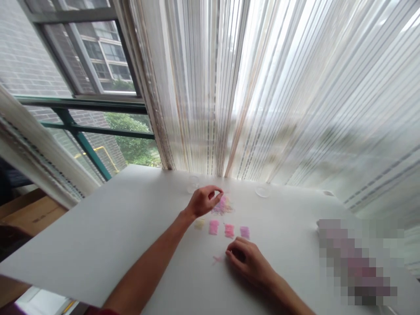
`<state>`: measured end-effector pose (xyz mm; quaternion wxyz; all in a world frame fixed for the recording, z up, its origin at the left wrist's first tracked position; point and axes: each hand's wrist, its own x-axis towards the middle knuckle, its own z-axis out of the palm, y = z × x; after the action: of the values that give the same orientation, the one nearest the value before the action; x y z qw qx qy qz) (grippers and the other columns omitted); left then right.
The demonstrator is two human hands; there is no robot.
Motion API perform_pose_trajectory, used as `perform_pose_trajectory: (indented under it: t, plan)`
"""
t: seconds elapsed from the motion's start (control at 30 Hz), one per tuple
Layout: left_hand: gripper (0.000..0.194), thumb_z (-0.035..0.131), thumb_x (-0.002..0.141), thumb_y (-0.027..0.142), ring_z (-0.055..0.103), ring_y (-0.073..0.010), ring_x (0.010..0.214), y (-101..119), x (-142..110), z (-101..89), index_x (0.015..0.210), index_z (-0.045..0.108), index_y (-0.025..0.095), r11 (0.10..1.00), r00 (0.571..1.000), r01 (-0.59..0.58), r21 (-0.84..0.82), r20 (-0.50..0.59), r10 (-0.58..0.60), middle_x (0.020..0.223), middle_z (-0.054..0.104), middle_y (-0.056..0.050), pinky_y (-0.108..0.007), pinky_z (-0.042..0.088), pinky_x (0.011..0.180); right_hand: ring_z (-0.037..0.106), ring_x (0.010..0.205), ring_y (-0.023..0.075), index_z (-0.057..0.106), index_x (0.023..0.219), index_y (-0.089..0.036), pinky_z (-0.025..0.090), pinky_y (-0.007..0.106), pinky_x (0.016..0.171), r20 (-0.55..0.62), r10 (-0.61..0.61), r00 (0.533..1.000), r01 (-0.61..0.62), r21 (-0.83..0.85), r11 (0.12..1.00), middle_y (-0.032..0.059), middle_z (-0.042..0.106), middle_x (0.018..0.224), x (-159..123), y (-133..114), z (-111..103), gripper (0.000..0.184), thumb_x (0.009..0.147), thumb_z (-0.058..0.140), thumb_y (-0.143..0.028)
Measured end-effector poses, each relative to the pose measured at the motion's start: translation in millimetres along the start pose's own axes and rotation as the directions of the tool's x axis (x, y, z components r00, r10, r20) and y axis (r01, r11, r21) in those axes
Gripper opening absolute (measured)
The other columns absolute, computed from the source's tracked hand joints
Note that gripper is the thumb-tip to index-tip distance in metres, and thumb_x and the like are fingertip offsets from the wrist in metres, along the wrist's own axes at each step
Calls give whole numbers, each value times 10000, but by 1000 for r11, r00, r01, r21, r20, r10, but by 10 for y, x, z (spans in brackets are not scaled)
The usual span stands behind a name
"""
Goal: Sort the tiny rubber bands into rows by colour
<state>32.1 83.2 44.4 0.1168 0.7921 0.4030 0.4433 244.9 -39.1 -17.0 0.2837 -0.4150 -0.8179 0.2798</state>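
Observation:
My left hand [204, 202] hovers at the far side of a loose pile of small thin pastel pieces [223, 206], thumb and forefinger pinched together. Whatever may be between the fingertips is too small to make out. Nearer to me lie four sorted clusters in a row: pale yellow [200, 224], pink [214, 227], reddish pink [229, 230] and purple [244, 232]. My right hand [247, 259] rests on the table with curled fingers, thumb and forefinger closed. Just left of its fingertips are a few loose pink pieces [217, 260].
A transparent round lid or dish [262, 191] lies at the table's back, with another transparent container [193, 183] behind my left hand. The white table [108, 218] ends against striped curtains [197, 109]. A pixelated patch hides something at right. A cardboard box [39, 214] stands beyond the left edge.

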Motion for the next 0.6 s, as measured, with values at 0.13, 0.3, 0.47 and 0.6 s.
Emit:
perform_pose_trajectory:
  t: [0.13, 0.3, 0.47, 0.6]
  plan:
    - [179, 631, 896, 285, 367, -69, 486, -91, -449, -85, 903, 756, 158, 998, 997, -48, -50, 65, 51, 558, 476, 63, -179, 343, 511, 555, 684, 148, 665, 852, -183, 435, 252, 640, 4, 13, 1000, -13, 6, 1000, 32, 625, 784, 3, -2, 7, 175, 947, 535, -250]
    - [166, 603, 917, 237, 378, -61, 458, -169, -910, -180, 901, 751, 164, 997, 986, -77, -30, 144, 81, 571, 578, 45, -174, 352, 494, 563, 680, 147, 661, 868, -190, 442, 248, 631, 11, 31, 999, -32, 17, 999, 32, 630, 783, -18, -21, -13, 172, 963, 530, -248]
    - [150, 613, 928, 213, 469, -62, 447, -202, -931, -225, 895, 755, 181, 992, 974, -130, 5, 190, 126, 627, 690, 22, -180, 408, 522, 584, 684, 150, 659, 892, -203, 455, 250, 623, 39, 35, 999, -36, 20, 999, 35, 634, 788, -28, -50, -37, 172, 979, 513, -230]
    - [149, 623, 939, 212, 591, -82, 523, -241, -880, -292, 892, 764, 212, 973, 958, -207, 100, 223, 180, 691, 744, 15, -202, 423, 561, 591, 681, 147, 651, 912, -210, 462, 242, 609, 40, 1, 999, -2, 30, 1000, 31, 623, 782, -38, -62, -43, 161, 984, 508, -205]
